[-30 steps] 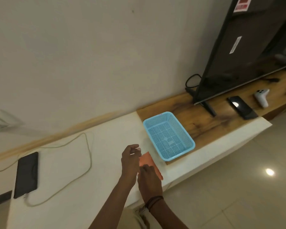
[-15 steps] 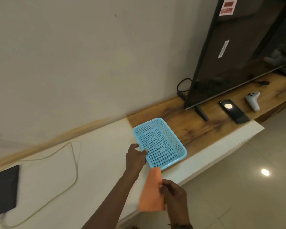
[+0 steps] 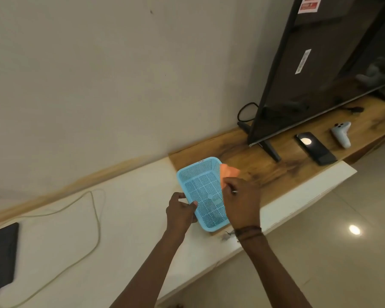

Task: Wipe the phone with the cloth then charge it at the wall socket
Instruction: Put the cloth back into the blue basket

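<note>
The right hand [image 3: 242, 203] pinches the orange cloth [image 3: 228, 172] over the blue basket [image 3: 203, 192], whose rim the left hand [image 3: 179, 213] grips. The phone [image 3: 0, 255] lies far left on the surface [image 3: 131, 230] (apparently cabled). A tilted basket could spill the cloth.

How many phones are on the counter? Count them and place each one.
2: one phone lies at the far left on the white counter; another phone lies before the TV on the wood.

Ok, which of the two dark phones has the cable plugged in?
The phone at the far left edge, on the white counter; the pale cable runs to its near end. The other phone, by the TV, lies bare on wood.
</note>
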